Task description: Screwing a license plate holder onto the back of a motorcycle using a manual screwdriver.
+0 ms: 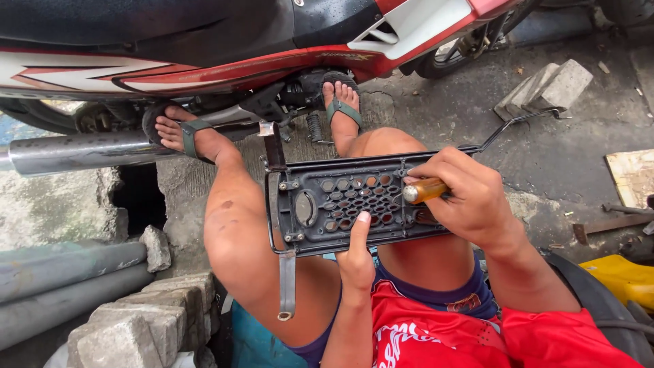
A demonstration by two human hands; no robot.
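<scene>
Cracked grey concrete ground [545,157] fills the scene outdoors. At the centre of the frame a black perforated plastic panel [347,204] with metal brackets lies across the person's knees. The right hand [470,201] is closed around an amber-handled tool [424,191] pressed against the panel's right part. The left hand [355,255] grips the panel's lower edge, thumb up on its face. Above, a red and white motorcycle [272,48] spans the top, its chrome exhaust pipe [82,151] at the left. Paving blocks [136,327] sit lower left.
</scene>
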